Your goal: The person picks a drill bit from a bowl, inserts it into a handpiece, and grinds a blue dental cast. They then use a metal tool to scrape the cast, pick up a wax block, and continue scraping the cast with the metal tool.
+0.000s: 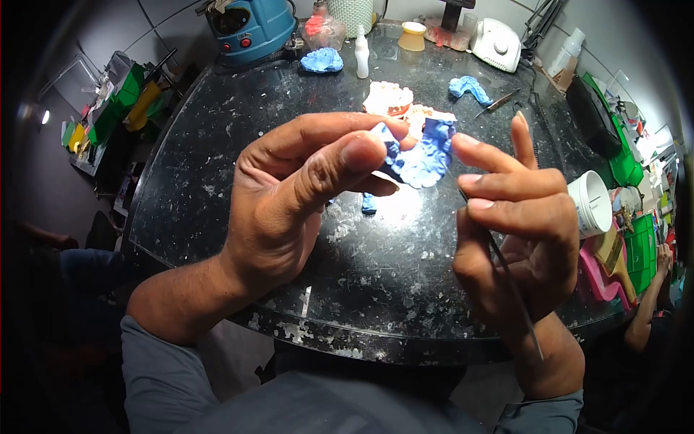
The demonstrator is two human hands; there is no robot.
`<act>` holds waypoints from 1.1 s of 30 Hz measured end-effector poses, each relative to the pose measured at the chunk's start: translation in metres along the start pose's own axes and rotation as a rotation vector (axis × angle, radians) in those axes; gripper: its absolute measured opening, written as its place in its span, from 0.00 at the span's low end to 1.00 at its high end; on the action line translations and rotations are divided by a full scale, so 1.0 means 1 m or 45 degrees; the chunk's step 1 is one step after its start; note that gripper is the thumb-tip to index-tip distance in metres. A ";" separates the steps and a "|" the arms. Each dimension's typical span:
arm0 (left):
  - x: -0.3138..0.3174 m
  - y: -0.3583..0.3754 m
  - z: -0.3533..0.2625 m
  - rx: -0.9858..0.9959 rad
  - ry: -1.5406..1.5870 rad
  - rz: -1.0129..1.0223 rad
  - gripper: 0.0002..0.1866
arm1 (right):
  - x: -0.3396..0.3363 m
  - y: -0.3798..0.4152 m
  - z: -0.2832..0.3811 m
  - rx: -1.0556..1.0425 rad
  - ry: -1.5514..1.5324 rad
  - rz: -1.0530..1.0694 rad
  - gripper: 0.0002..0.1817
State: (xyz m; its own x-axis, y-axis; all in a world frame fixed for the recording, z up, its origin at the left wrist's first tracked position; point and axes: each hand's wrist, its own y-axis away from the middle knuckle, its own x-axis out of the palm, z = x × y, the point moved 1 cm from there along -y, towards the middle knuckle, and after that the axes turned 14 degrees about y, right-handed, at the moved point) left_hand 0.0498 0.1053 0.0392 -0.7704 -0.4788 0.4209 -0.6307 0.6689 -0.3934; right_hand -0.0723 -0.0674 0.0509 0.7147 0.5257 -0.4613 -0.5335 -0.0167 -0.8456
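Blue putty (423, 155) was pinched between the left hand (289, 210) thumb and fingers, held up over the middle of the dark table (376, 275). The right hand (517, 239) gripped a thin tool (515, 293), its first finger touching the putty. A firm pinch and small, slow strokes looked best. Far off lay another blue lump (322, 61) and a white cup (591, 204) at right.

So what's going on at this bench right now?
A person holds a blue impression piece up over the dark speckled table, pinched in the left hand. The right hand grips a thin metal tool beside it. More blue pieces and a white tub sit on the table.
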 end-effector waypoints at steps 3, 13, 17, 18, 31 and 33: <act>0.001 0.000 0.000 0.014 -0.018 0.008 0.24 | 0.001 -0.001 -0.001 -0.057 0.009 0.007 0.17; -0.002 0.000 -0.003 0.030 -0.055 0.038 0.23 | -0.001 -0.002 0.000 -0.087 0.016 0.047 0.19; -0.001 0.000 -0.003 0.039 -0.039 0.043 0.23 | -0.001 -0.002 0.000 -0.094 0.015 0.055 0.18; -0.001 0.001 -0.004 0.037 -0.053 0.045 0.23 | -0.001 -0.002 0.000 -0.094 0.016 0.055 0.18; -0.001 0.001 -0.004 0.040 -0.060 0.044 0.22 | -0.002 -0.002 0.001 -0.082 0.003 0.070 0.20; -0.001 0.001 -0.004 0.044 -0.067 0.049 0.22 | -0.003 -0.002 0.001 -0.075 -0.003 0.077 0.20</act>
State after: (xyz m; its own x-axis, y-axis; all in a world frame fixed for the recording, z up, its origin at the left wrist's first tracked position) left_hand 0.0501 0.1088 0.0422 -0.7975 -0.4831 0.3614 -0.6026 0.6678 -0.4369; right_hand -0.0735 -0.0675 0.0542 0.6810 0.5245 -0.5111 -0.5480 -0.0980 -0.8307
